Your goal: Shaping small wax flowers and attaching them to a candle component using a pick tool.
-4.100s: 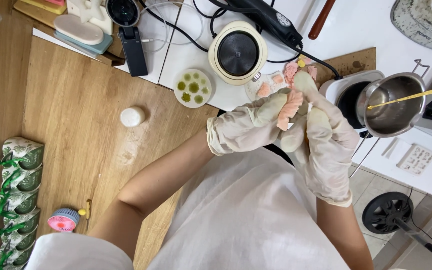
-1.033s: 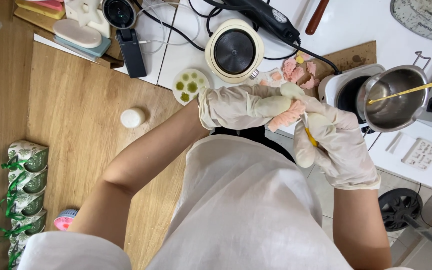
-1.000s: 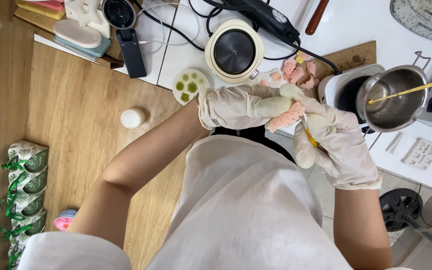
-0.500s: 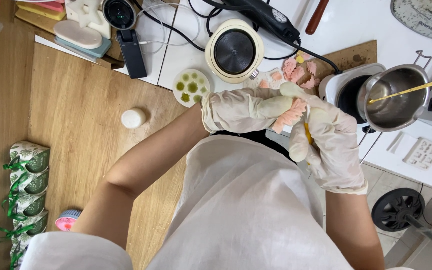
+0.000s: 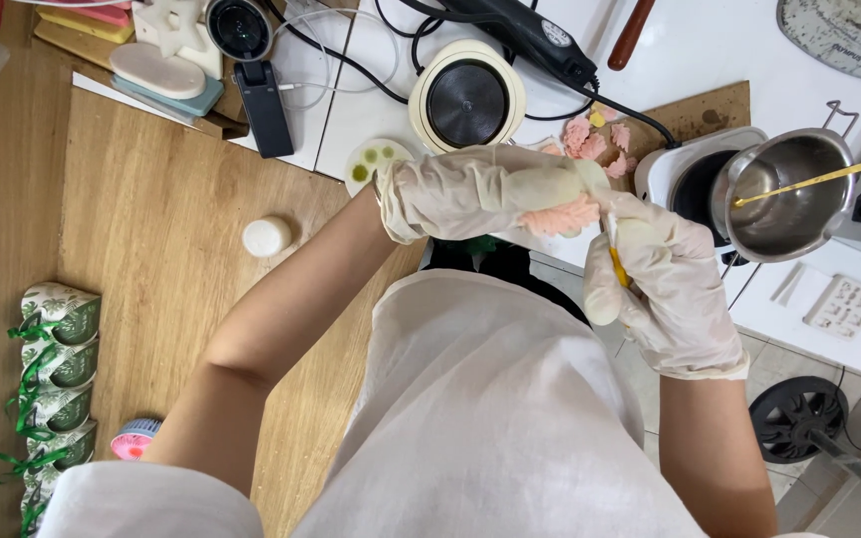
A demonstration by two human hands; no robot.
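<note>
While the wooden tabletop takes up most of the view, the actual work is being done up over the white counter. A pink ruffled flower piece is pinched in the gloved left hand, held in the air just in front of the chest. The gloved right hand is closed around a thin yellow-handled tool, its tip brought right up against the pink piece, so the two hands are practically touching. It looks like petals are being shaped or trimmed; judging from that, a steady grip and small, careful strokes would be called for next, since the piece looks soft and easily squashed.

Counted, big to small: one round cream hotplate, one steel pot with a yellow stick resting in it, one black power tool, about four green-ribboned wrapped packages stacked at the left edge, one small palette dish with green blobs, one white puck, and a little cluster of finished pink petals on the brown board, too bunched to count exactly.
</note>
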